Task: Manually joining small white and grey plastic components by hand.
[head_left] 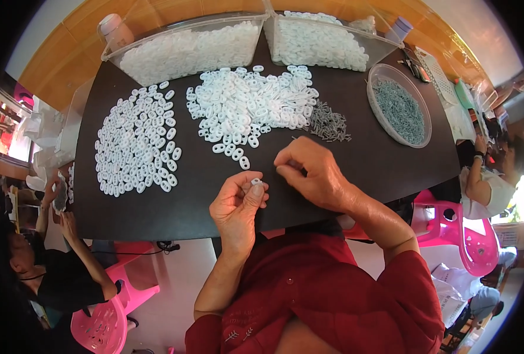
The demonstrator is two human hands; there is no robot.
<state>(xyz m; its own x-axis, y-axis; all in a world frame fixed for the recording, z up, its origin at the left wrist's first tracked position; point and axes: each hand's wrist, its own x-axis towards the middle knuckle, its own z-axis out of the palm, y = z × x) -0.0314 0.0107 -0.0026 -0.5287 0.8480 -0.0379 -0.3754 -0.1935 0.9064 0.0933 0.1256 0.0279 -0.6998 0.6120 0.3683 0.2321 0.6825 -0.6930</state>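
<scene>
My left hand (233, 206) pinches a small white oval plastic piece (256, 182) between thumb and fingers, just above the table's near edge. To its right, my right hand (316, 174) is closed, thumb against the curled fingers; whatever it may hold is hidden. Beyond my hands spreads a heap of the same white oval pieces with holes (232, 106); thin white sticks (291, 100) lie on its right part. Touching that heap is a small pile of thin grey screw-like pins (328, 123). On the left lies a flat spread of white oval pieces (135, 141).
Two clear bins (256, 50) (371, 44) full of white pieces line the dark table's (191, 206) back. A round tub (425, 138) of grey pins stands right. Behind are a pink bottle (115, 32) and a purple-lidded bottle (399, 29). People sit at both sides on pink chairs (477, 251).
</scene>
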